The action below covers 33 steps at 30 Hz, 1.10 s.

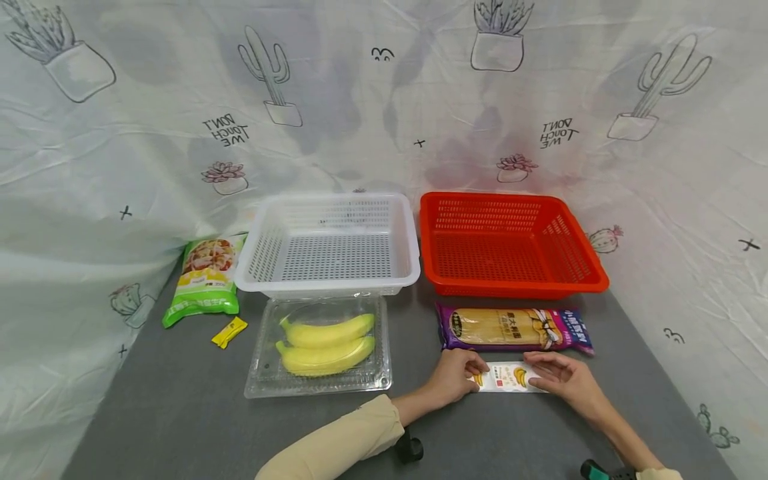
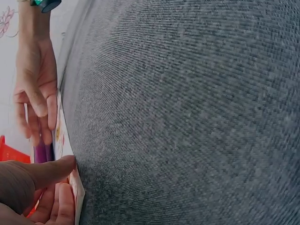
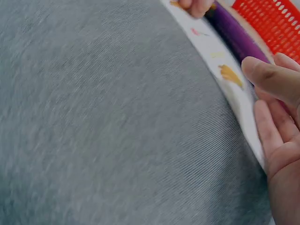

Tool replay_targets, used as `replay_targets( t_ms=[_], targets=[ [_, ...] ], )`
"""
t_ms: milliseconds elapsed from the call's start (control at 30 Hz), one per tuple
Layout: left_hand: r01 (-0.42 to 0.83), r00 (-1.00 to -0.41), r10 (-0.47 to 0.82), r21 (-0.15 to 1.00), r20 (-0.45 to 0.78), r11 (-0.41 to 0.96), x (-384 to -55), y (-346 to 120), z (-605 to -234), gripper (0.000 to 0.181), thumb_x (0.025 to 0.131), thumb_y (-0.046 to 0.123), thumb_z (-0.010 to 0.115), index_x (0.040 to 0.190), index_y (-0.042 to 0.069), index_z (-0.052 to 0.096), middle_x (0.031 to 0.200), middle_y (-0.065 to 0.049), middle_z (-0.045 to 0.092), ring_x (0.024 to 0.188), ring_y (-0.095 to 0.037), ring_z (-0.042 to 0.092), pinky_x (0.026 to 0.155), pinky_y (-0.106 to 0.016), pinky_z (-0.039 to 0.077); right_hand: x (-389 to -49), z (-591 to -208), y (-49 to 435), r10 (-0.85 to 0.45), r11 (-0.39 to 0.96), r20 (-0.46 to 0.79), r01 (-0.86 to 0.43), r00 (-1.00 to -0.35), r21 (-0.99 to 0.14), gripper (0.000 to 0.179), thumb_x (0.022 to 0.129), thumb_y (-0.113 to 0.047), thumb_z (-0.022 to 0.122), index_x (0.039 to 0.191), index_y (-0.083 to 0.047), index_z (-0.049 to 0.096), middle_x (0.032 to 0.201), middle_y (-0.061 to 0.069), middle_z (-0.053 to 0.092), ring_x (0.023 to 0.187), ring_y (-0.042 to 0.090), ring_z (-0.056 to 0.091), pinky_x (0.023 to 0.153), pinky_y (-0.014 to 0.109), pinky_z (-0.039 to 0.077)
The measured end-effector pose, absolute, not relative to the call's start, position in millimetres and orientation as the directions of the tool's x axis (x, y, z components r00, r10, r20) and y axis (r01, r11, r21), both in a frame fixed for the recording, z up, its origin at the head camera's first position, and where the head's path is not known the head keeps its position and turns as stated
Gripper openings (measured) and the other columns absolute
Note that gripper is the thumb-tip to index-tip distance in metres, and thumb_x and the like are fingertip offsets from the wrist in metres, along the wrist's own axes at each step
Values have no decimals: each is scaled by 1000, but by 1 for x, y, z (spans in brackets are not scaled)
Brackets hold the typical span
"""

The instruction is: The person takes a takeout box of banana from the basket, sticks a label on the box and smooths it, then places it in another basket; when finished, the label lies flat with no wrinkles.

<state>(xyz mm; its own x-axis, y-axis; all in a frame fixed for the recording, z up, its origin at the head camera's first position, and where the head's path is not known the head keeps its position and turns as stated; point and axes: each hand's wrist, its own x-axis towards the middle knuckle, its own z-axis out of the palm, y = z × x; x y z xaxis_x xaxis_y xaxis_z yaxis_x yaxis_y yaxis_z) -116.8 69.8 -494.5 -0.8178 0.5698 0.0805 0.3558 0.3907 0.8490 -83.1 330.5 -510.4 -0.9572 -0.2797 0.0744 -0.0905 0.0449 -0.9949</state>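
A flat white packet printed with bananas [image 1: 504, 377] lies on the grey table in front of a purple-ended pasta bag [image 1: 510, 328]. My left hand [image 1: 451, 379] pinches the packet's left end, its thumb over the near edge in the left wrist view. At the other end is my right hand [image 1: 567, 383], with fingers extended along the far side and overlapping the packet in the head view. In the right wrist view, the right thumb [image 3: 267, 77] is held beside the packet, near a banana print.
Behind stand a white basket [image 1: 327, 283] and a red basket [image 1: 519, 287]. To the left, a clear plastic box [image 1: 258, 380] holds bananas [image 1: 327, 347]. Farther left lie a small yellow wrapper [image 1: 229, 332] and a green food bag [image 1: 207, 277]. A printed cloth hangs around the table.
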Motion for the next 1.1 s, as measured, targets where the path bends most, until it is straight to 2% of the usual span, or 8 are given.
replay_targets(
  t_ms=[167,267,433,733,933,1100],
  targets=[
    [269,-851,522,899,55,344,-116,69,-495,31,63,-15,79,90,-2,73,87,-7,72,78,-10,67,67,-15,51,-81,-515,329,-218,221,39,-88,-975,-971,41,80,9,71,117,16,55,113,-8,67,91,8,66,74,22,54],
    [248,-860,509,908,45,338,-116,68,-494,31,63,-16,80,89,-2,73,86,-8,72,77,-10,67,66,-15,51,-82,-516,329,-174,330,14,-72,-985,-941,40,79,3,74,115,11,60,109,-8,69,81,9,65,67,22,53],
    [228,-864,503,915,32,334,-118,67,-494,30,62,-16,80,87,-2,72,85,-7,71,75,-10,67,66,-15,51,-84,-516,330,-155,435,7,-75,-988,-897,40,78,-4,78,114,6,64,106,-7,69,73,9,62,62,21,51],
    [214,-858,512,927,28,308,-116,68,-495,29,63,-17,79,88,-4,72,85,-9,71,76,-12,67,67,-16,51,-84,-522,330,-216,474,131,-222,-967,-852,30,76,1,78,104,2,68,98,0,70,62,5,56,53,22,48],
    [214,-861,509,923,23,321,-117,69,-495,29,63,-17,79,87,-4,72,84,-8,71,74,-9,65,65,-14,50,-85,-519,328,-212,536,92,-194,-973,-822,26,78,-4,78,102,-2,69,95,2,70,63,4,53,55,21,47],
    [218,-865,501,921,29,323,-116,69,-494,28,63,-16,79,87,-4,72,83,-9,71,74,-9,65,65,-14,49,-84,-518,328,-203,531,97,-193,-974,-825,25,77,-3,78,100,-1,69,93,4,70,62,3,52,54,21,45]
  ],
)
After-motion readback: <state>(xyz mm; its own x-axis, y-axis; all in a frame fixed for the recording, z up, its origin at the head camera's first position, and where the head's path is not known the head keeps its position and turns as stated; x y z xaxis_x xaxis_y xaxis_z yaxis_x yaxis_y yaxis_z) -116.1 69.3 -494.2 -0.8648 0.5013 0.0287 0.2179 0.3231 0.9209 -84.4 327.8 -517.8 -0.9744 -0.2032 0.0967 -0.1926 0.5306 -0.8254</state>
